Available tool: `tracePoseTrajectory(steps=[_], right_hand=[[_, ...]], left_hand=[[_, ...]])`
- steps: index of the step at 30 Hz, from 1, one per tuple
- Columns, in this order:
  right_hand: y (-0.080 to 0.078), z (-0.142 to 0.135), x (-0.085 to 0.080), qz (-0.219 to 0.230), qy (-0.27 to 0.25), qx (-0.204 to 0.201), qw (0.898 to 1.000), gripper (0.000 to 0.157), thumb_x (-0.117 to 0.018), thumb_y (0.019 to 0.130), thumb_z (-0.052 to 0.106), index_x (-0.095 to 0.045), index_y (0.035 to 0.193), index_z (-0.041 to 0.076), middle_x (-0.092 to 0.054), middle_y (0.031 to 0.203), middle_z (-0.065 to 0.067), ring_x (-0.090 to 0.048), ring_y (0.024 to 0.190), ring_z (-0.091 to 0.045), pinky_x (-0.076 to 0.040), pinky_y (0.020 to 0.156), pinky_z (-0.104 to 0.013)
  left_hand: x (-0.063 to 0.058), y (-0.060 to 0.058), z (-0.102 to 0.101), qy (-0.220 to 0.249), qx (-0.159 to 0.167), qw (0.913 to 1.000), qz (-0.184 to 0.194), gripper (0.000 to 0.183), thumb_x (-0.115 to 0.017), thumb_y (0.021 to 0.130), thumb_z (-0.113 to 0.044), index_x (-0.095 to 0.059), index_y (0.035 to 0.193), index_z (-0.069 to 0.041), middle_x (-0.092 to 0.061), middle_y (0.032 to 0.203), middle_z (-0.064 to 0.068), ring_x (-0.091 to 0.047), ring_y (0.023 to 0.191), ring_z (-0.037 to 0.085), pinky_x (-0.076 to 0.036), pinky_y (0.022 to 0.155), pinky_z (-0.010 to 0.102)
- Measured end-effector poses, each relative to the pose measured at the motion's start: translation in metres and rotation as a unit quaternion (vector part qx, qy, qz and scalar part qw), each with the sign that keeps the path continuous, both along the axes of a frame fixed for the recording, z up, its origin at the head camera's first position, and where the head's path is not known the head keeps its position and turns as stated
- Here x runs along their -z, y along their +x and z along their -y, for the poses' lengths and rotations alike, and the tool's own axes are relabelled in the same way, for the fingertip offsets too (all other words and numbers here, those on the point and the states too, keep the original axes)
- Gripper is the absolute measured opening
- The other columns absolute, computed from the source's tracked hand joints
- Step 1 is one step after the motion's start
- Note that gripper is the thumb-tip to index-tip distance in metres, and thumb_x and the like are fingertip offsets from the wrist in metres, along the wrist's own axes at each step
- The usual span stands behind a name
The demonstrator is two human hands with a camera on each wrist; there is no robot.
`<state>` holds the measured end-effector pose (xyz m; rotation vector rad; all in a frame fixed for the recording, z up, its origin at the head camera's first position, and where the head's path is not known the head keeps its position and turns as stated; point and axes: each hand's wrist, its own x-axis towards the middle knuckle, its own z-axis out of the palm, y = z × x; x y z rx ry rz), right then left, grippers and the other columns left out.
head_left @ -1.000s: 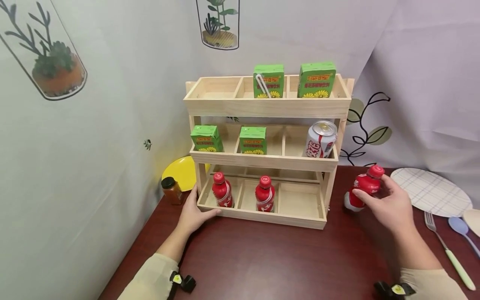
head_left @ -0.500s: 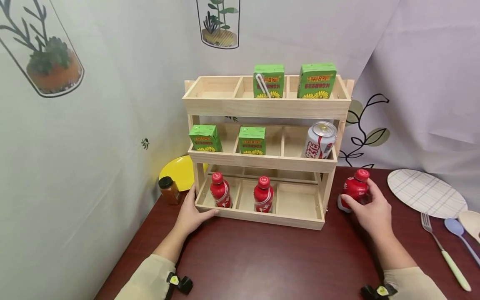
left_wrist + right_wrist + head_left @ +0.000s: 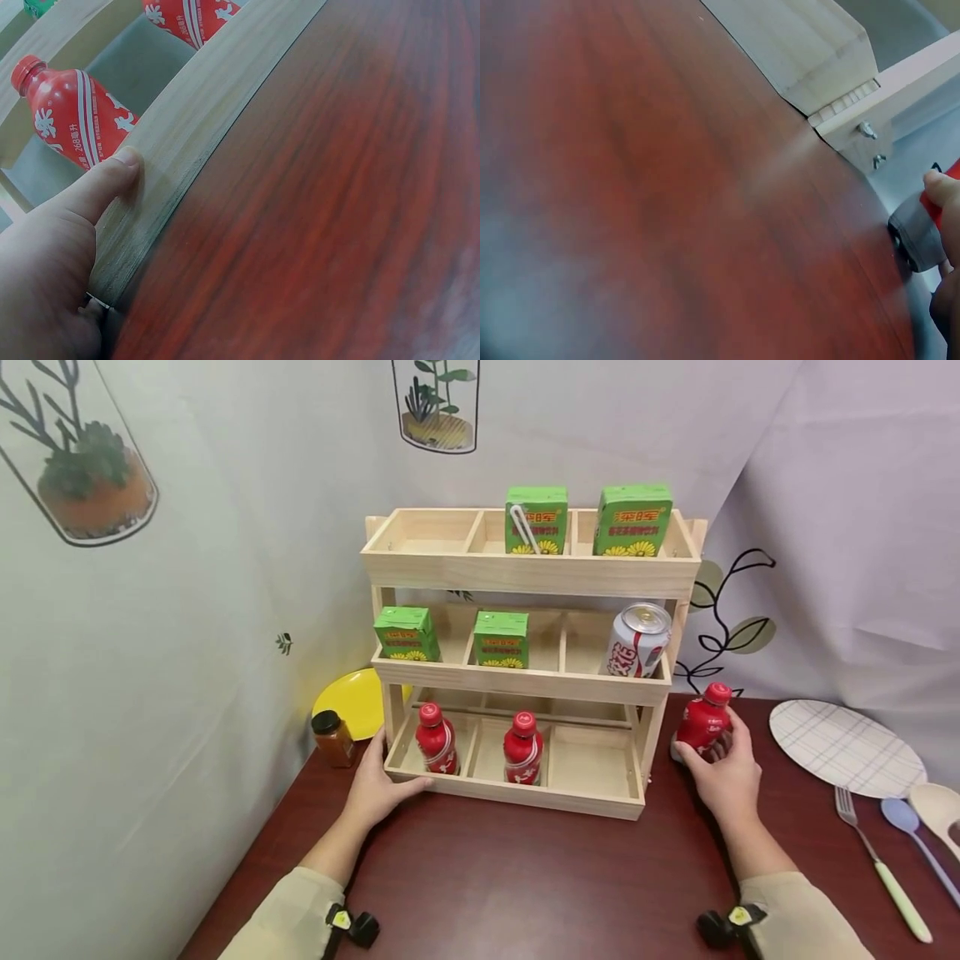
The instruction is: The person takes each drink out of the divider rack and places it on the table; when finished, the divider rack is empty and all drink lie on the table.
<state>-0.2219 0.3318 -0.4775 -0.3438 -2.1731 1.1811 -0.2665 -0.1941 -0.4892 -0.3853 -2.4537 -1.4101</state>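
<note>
A three-tier wooden rack (image 3: 517,793) stands on the dark red table. My left hand (image 3: 373,789) grips its lower left corner, and in the left wrist view the thumb (image 3: 112,180) presses the bottom tier's front board. To the right of the rack, my right hand (image 3: 726,772) holds a red-capped bottle (image 3: 703,720), slightly tilted; whether it touches the table I cannot tell. In the right wrist view only the bottle's lower part (image 3: 919,232) shows. Two similar bottles occupy the bottom tier's left compartment (image 3: 437,743) and middle compartment (image 3: 522,752).
Green drink cartons (image 3: 501,639) sit in the upper two tiers, with a silver can (image 3: 639,639) at the middle tier's right. A jar (image 3: 333,743) and yellow plate (image 3: 352,702) lie left; an oval plate (image 3: 847,747), fork (image 3: 885,868) and spoon (image 3: 907,827) lie right.
My right hand has carried the bottle leftward, closer to the rack's right side, and lately a little farther back. My left hand stays at the rack's corner. The head view has shifted slightly.
</note>
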Motion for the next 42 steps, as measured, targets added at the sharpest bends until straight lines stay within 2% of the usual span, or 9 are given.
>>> tracePoseTrajectory(steps=[3,6,11,19,24,30,37,42], right_hand=[[-0.007,0.000,0.002,0.020,0.007,0.006,1.000,0.080,-0.082,0.078,0.026,-0.040,0.145,0.015,-0.056,0.133,-0.015,-0.056,0.119,-0.030,-0.045,0.096,-0.037],[-0.014,-0.002,0.002,0.045,0.021,0.014,0.999,0.077,-0.081,0.079,0.033,-0.043,0.143,0.010,-0.056,0.132,-0.017,-0.056,0.118,-0.031,-0.045,0.095,-0.043],[-0.027,-0.004,0.002,0.054,0.026,0.020,0.998,0.077,-0.080,0.079,0.036,-0.046,0.141,0.009,-0.055,0.133,-0.020,-0.055,0.120,-0.034,-0.044,0.096,-0.046],[-0.046,-0.005,0.007,0.053,0.041,0.038,0.997,0.071,-0.079,0.081,0.035,-0.049,0.138,0.005,-0.061,0.125,-0.020,-0.060,0.112,-0.034,-0.045,0.094,-0.047],[-0.051,-0.010,0.005,0.072,0.044,0.055,0.995,0.072,-0.077,0.083,0.034,-0.046,0.141,0.005,-0.059,0.127,-0.021,-0.058,0.113,-0.036,-0.042,0.097,-0.048],[-0.058,-0.018,0.002,0.093,0.057,0.052,0.993,0.074,-0.074,0.085,0.037,-0.043,0.143,0.002,-0.058,0.128,-0.023,-0.058,0.113,-0.038,-0.040,0.098,-0.050],[-0.068,-0.024,0.003,0.097,0.066,0.064,0.991,0.073,-0.074,0.084,0.039,-0.046,0.140,0.002,-0.059,0.125,-0.024,-0.060,0.106,-0.038,-0.042,0.094,-0.051],[-0.073,-0.023,0.004,0.099,0.069,0.065,0.991,0.070,-0.075,0.084,0.037,-0.049,0.138,0.001,-0.060,0.124,-0.024,-0.060,0.106,-0.039,-0.042,0.095,-0.051]], left_hand=[[0.000,-0.002,0.002,-0.005,0.000,1.0000,0.000,0.116,-0.093,0.057,-0.044,-0.028,0.151,-0.024,-0.047,0.137,0.004,-0.049,0.120,0.022,-0.037,0.101,0.048],[-0.001,-0.004,0.004,-0.010,0.000,0.9999,-0.002,0.116,-0.093,0.057,-0.045,-0.028,0.151,-0.024,-0.047,0.137,0.003,-0.050,0.118,0.021,-0.038,0.100,0.048],[-0.005,-0.009,0.005,-0.010,0.004,0.9999,-0.009,0.115,-0.093,0.056,-0.045,-0.030,0.150,-0.024,-0.048,0.136,0.002,-0.050,0.116,0.020,-0.038,0.099,0.048],[-0.004,-0.009,0.009,-0.023,-0.003,0.9997,-0.012,0.116,-0.093,0.056,-0.046,-0.029,0.150,-0.025,-0.047,0.137,0.002,-0.049,0.118,0.020,-0.037,0.101,0.049],[-0.001,-0.009,0.005,-0.024,0.005,0.9997,-0.007,0.116,-0.092,0.057,-0.047,-0.028,0.151,-0.024,-0.045,0.138,0.003,-0.048,0.120,0.021,-0.036,0.102,0.048],[0.002,-0.008,0.001,-0.015,0.009,0.9998,-0.009,0.116,-0.092,0.057,-0.045,-0.028,0.151,-0.022,-0.045,0.139,0.003,-0.048,0.122,0.022,-0.036,0.102,0.050],[0.001,-0.005,-0.002,-0.013,0.005,0.9999,-0.001,0.116,-0.092,0.057,-0.047,-0.028,0.151,-0.025,-0.044,0.139,0.001,-0.047,0.122,0.019,-0.036,0.102,0.047],[-0.001,-0.002,0.000,-0.019,0.000,0.9998,0.000,0.116,-0.092,0.057,-0.047,-0.028,0.151,-0.023,-0.044,0.139,0.002,-0.047,0.121,0.020,-0.036,0.102,0.048]])
